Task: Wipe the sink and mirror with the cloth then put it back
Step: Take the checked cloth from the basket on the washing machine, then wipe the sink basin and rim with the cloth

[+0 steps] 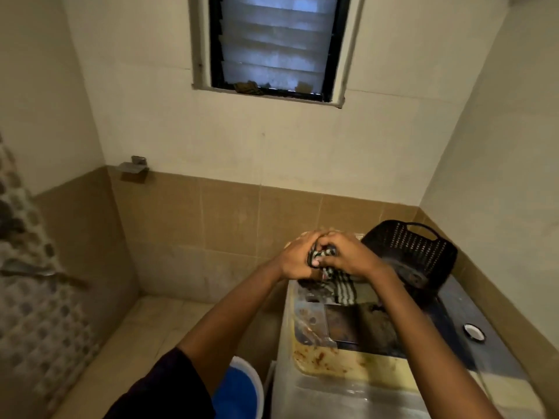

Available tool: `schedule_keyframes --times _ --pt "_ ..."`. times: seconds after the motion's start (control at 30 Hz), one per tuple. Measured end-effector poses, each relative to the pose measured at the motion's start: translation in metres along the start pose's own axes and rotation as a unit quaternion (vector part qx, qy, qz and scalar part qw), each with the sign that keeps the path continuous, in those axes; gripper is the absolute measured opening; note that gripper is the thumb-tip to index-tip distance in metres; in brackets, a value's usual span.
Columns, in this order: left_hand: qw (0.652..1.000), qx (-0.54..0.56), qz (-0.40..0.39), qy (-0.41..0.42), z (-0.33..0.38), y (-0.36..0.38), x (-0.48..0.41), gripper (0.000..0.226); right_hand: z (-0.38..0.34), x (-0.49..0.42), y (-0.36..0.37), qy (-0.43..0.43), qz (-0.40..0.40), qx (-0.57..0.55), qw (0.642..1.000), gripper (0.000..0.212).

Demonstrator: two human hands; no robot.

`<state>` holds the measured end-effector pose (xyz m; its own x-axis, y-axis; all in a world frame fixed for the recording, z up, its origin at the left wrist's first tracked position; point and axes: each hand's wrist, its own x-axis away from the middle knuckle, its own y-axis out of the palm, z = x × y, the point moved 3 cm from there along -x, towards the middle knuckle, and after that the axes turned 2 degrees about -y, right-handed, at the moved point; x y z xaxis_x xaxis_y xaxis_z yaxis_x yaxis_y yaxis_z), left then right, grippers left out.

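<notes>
A dark cloth with pale stripes (pixel 341 290) is bunched between both hands, and its loose end hangs down onto the stained top of a white appliance (pixel 326 361). My left hand (pixel 298 257) grips the bunched part from the left. My right hand (pixel 348 255) grips it from the right, fingers curled over it. The hands touch each other above the appliance's back edge. No sink or mirror is in view.
A black perforated basket (pixel 414 255) leans tilted at the appliance's back right. A small round white cap (pixel 474 332) lies on the dark surface at right. A blue and white object (pixel 242 388) sits low by the appliance. A louvred window (pixel 275 46) and a metal soap holder (pixel 133 167) are on the walls.
</notes>
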<state>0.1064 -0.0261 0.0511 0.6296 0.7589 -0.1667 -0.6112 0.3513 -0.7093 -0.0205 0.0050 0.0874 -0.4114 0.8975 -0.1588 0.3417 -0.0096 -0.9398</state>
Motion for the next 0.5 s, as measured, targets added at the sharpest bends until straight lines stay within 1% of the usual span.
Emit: schedule_keyframes --times 0.07,0.1,0.17,0.3,0.37,0.4,0.43,0.5 --pt "0.999 -0.005 -0.015 -0.04 -0.015 -0.024 0.034 0.069 -0.035 -0.012 0.021 -0.028 -0.005 -0.015 0.999 0.02" --pt "0.998 -0.032 -0.012 -0.059 -0.024 -0.038 0.055 0.06 -0.054 -0.017 0.033 -0.042 -0.006 -0.041 0.998 0.017" --pt "0.99 -0.097 -0.02 -0.099 -0.045 -0.065 0.104 0.051 -0.1 -0.027 0.062 -0.071 -0.021 -0.089 0.993 0.015" --pt "0.957 -0.211 -0.073 -0.182 -0.08 -0.112 0.221 0.031 -0.199 -0.039 0.133 -0.116 -0.086 -0.134 0.98 0.025" --pt "0.939 -0.245 -0.088 -0.226 -0.093 -0.132 0.286 0.03 -0.252 -0.042 0.168 -0.128 -0.115 -0.156 0.973 0.034" --pt "0.928 -0.258 -0.089 -0.253 -0.098 -0.142 0.324 0.032 -0.284 -0.042 0.186 -0.149 -0.13 -0.151 0.969 0.038" --pt "0.92 -0.262 -0.088 -0.277 -0.102 -0.15 0.362 0.033 -0.315 -0.041 0.204 -0.181 -0.141 -0.131 0.964 0.037" --pt "0.907 -0.257 -0.074 -0.325 -0.106 -0.166 0.437 0.03 -0.381 -0.032 0.232 -0.254 -0.14 -0.068 0.955 0.028"
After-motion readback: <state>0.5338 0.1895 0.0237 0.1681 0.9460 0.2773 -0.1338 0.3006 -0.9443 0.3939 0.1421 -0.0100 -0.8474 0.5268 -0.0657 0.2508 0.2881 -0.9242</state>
